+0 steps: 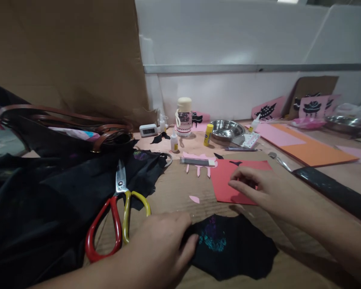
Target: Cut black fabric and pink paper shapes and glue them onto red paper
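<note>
Just against left fingers (191, 245), black cloth (240, 247).

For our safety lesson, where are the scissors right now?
In the head view, the scissors lie left of centre, beside the left hand, blades over black cloth.

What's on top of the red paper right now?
A small black scrap near the far edge of the red paper. The right hand blocks part of the paper, so anything behind it can't be seen.

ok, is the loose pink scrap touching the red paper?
Apart. The head view shows a strip of brown cardboard between the pink scrap and the left edge of the red paper.
</note>
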Tool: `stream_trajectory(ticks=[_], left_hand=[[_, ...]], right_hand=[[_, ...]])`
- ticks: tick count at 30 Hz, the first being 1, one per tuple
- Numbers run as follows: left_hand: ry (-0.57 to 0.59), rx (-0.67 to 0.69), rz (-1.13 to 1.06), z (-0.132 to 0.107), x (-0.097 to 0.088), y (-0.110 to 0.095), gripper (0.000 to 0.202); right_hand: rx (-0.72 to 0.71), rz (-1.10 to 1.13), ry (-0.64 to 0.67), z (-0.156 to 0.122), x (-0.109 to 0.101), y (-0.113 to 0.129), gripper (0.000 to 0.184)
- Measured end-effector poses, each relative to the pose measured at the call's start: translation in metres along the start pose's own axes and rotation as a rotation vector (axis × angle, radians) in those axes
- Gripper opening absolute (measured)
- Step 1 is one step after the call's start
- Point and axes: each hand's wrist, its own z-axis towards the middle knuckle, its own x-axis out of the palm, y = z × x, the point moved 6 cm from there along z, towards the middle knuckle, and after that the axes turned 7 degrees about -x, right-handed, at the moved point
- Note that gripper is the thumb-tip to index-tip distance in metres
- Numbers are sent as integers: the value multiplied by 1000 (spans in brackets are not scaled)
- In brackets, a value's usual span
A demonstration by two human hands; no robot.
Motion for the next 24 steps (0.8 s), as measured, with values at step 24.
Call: stream_trajectory(ticks=[24], left_hand=[[-250,190,89,-4,-13,-12,21]], right_hand=[[-141,148,-275,181,30,53,30]])
